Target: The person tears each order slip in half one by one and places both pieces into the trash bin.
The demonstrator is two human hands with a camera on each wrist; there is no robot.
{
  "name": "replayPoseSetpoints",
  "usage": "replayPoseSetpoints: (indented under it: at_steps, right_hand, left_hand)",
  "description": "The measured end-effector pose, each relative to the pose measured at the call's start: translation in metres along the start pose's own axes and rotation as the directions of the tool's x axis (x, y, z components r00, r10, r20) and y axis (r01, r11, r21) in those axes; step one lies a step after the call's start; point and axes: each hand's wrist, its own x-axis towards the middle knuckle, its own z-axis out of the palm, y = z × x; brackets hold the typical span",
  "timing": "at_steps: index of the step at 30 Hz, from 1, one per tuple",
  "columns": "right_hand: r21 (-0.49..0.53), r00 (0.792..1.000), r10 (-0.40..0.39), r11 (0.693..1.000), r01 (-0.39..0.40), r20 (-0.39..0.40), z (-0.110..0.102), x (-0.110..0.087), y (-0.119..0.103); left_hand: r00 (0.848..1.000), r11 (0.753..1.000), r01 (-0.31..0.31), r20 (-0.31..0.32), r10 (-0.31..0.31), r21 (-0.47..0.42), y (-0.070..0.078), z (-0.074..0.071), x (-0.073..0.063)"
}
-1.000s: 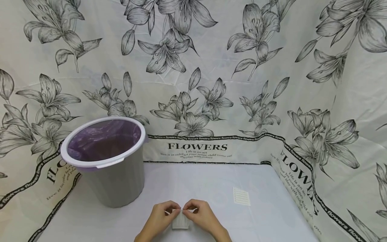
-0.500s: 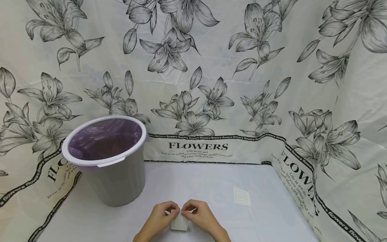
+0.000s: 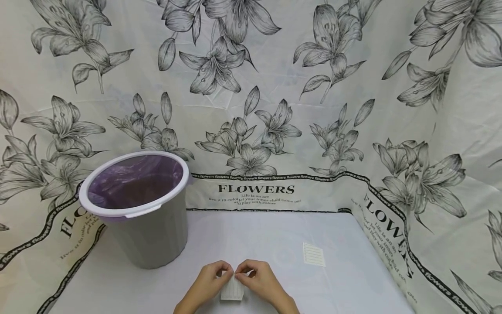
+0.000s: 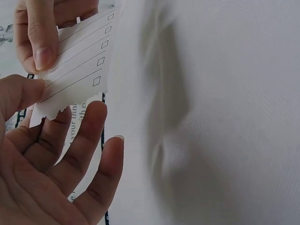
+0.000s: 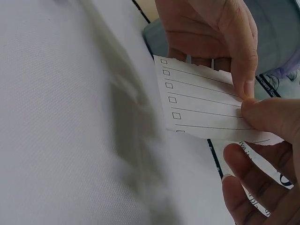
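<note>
Low in the middle of the head view, my left hand [image 3: 208,282] and right hand [image 3: 262,281] meet at the top edge of a small white checklist slip [image 3: 232,291]. Each pinches it between thumb and fingertips, the thumbs almost touching. The slip hangs tilted above the table. In the left wrist view the slip [image 4: 77,61] shows printed lines, a column of small boxes and a ragged torn edge on the left hand's side. The right wrist view shows the same slip [image 5: 201,101], with the remaining fingers of the right hand [image 5: 276,140] spread loosely below it.
Another lined paper piece [image 3: 313,254] lies flat on the white table [image 3: 270,235], right of the hands. At the left stands a grey trash bin [image 3: 157,240] with a pale rim and purple liner. Flower-printed cloth [image 3: 251,109] encloses the back and sides.
Both hands keep their pinch in nearly the same place. The slip's lower edge has shifted slightly left and toward me. The bin and the other paper have stayed put.
</note>
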Motion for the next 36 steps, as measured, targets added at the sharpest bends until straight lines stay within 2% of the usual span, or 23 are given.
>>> replayPoseSetpoints:
  at_steps: [11,16,19,23,29,36]
  right_hand:
    - [-0.017,0.999,-0.035,0.999,0.034,-0.033,0.001,0.000,0.000]
    - [-0.002,0.998,-0.058,0.998,0.057,-0.041,0.003,-0.002,-0.004]
    - [0.007,0.997,-0.045,0.999,0.046,-0.061,0.003,-0.003,-0.006]
    - [0.019,0.996,-0.006,1.000,0.008,-0.086,0.001,-0.003,-0.006]
    - [0.035,0.993,0.009,0.999,-0.005,-0.114,0.000,0.002,-0.008]
    - [0.061,0.989,0.004,0.998,0.005,-0.148,-0.003,0.003,-0.009]
  left_hand:
    - [0.997,0.996,0.080,0.023,-0.079,-0.047,0.002,0.000,0.002]
    - [0.993,0.990,0.117,0.021,-0.116,-0.072,0.003,-0.003,0.000]
    - [0.993,0.988,0.121,0.012,-0.121,-0.096,0.003,-0.005,0.000]
    - [0.994,0.989,0.105,-0.030,-0.109,-0.103,0.004,-0.009,0.002]
    - [0.989,0.992,0.102,-0.104,-0.109,-0.074,0.004,-0.013,0.006]
    - [0.965,0.980,0.130,-0.210,-0.159,-0.148,0.008,-0.019,0.006]
